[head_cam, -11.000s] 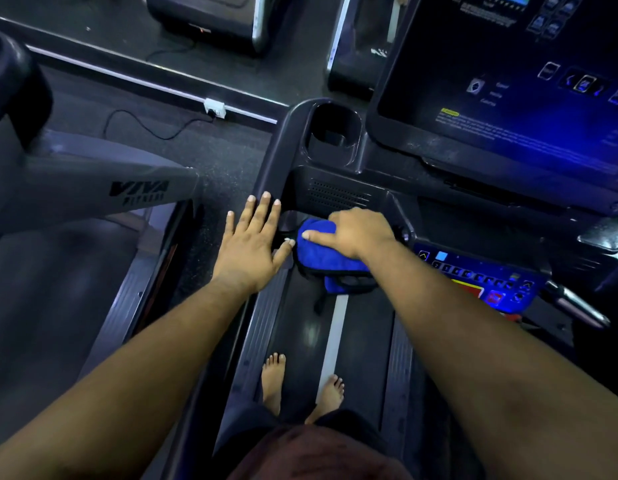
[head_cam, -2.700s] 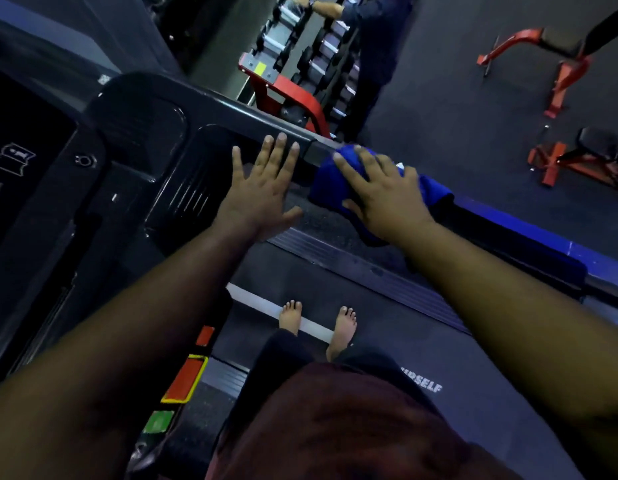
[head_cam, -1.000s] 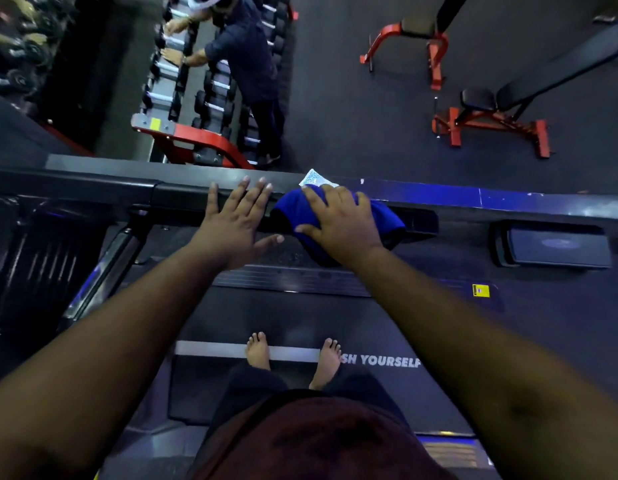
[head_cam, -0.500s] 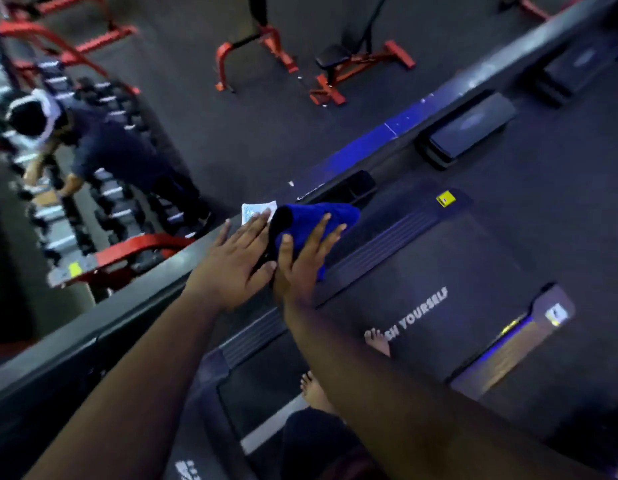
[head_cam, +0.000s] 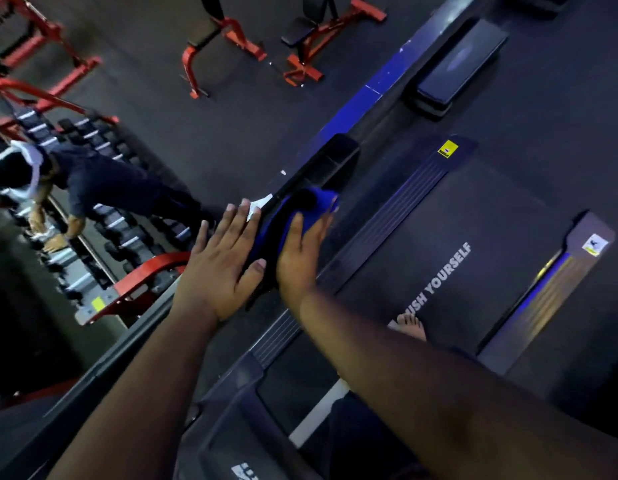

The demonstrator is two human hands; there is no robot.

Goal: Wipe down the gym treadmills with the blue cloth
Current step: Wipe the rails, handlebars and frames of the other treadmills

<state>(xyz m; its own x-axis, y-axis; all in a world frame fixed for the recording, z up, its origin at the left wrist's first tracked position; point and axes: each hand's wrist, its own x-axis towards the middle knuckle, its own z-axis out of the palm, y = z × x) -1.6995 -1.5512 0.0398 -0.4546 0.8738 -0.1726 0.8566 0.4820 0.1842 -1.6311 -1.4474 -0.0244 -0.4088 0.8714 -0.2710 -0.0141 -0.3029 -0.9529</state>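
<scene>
Since half a second ago: slid further along handrail [head_cam: 302,174], camera swung slightly. Left of rail: dumbbell rack [head_cam: 103,216], another person [head_cam: 103,181] bent over it, red benches [head_cam: 231,39] beyond. Left hand [head_cam: 224,261] flat on rail, fingers straight, holding nothing. Just right of it, touching: blue cloth [head_cam: 293,209] draped over rail, long axis along rail, running up-right; right hand [head_cam: 300,258] pressing it, fingers extended. Right of rail: treadmill belt [head_cam: 473,237] reading "USH YOURSELF", first letter hidden by arm; yellow sticker [head_cam: 447,149] unreadable; step platform [head_cam: 456,67] beyond.
</scene>
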